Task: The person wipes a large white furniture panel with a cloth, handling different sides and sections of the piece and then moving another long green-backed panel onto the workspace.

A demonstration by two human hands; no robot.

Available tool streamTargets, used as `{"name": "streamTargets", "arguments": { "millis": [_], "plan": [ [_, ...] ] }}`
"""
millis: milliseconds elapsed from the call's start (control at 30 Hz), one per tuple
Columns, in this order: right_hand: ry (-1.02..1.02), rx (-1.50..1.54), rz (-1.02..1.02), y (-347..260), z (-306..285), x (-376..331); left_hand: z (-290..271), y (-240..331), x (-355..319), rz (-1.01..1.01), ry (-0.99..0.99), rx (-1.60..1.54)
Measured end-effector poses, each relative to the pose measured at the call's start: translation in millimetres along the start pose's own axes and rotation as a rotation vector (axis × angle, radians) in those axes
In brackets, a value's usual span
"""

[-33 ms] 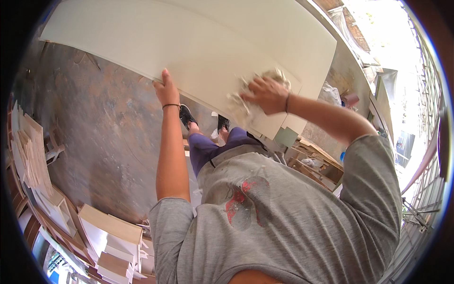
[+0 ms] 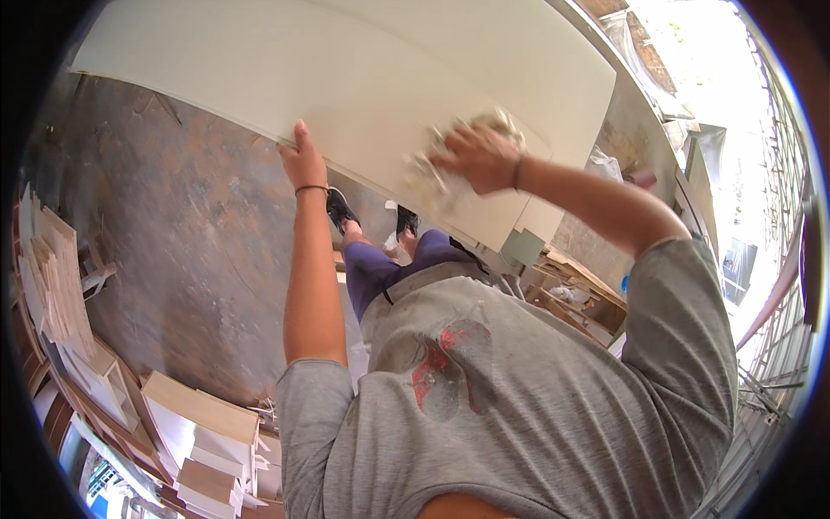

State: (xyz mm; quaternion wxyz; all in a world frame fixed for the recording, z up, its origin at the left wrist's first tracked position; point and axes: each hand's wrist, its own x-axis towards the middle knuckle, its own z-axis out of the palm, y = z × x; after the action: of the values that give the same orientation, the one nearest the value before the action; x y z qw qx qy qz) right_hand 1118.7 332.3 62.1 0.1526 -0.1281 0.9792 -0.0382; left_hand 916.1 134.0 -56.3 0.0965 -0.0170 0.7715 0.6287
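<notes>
A large cream-white panel (image 2: 363,95) spans the upper part of the view, its near edge running slantwise in front of me. At that edge my left hand (image 2: 304,161) is closed, thumb on top and the fingers partly hidden beneath. Farther right, my right hand (image 2: 482,159) presses a crumpled pale rag (image 2: 424,179) against the panel's face. The rag bulges out on both sides of the fingers and is slightly smeared by motion.
Thin boards (image 2: 60,277) stand stacked at the left, with box-like wooden pieces (image 2: 203,415) at the lower left. A small green-grey piece (image 2: 522,247) sits by the panel's near right corner. Wood scraps (image 2: 579,290) lie below it on the stained floor (image 2: 199,199).
My right hand and the rag have shifted slightly left and away from me across the panel. My left hand stays at the edge.
</notes>
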Motion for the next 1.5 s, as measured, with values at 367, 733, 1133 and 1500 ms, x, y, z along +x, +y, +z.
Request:
{"name": "streamTargets", "arguments": {
  "millis": [367, 733, 1133, 1500],
  "plan": [
    [-0.056, 0.058, 0.042, -49, 18, -64, -1, 14, 0, -0.048, 0.043, 0.149],
    [0.056, 0.007, 0.054, 13, -23, 83, -3, -6, 14, -0.108, 0.027, 0.212],
    [0.132, 0.143, 0.014, 71, -15, 37, 5, 13, -2, -0.045, 0.050, 0.179],
    [-0.009, 0.027, 0.142, 30, 13, -53, -1, -2, 7, -0.082, 0.081, 0.180]
  ]
}}
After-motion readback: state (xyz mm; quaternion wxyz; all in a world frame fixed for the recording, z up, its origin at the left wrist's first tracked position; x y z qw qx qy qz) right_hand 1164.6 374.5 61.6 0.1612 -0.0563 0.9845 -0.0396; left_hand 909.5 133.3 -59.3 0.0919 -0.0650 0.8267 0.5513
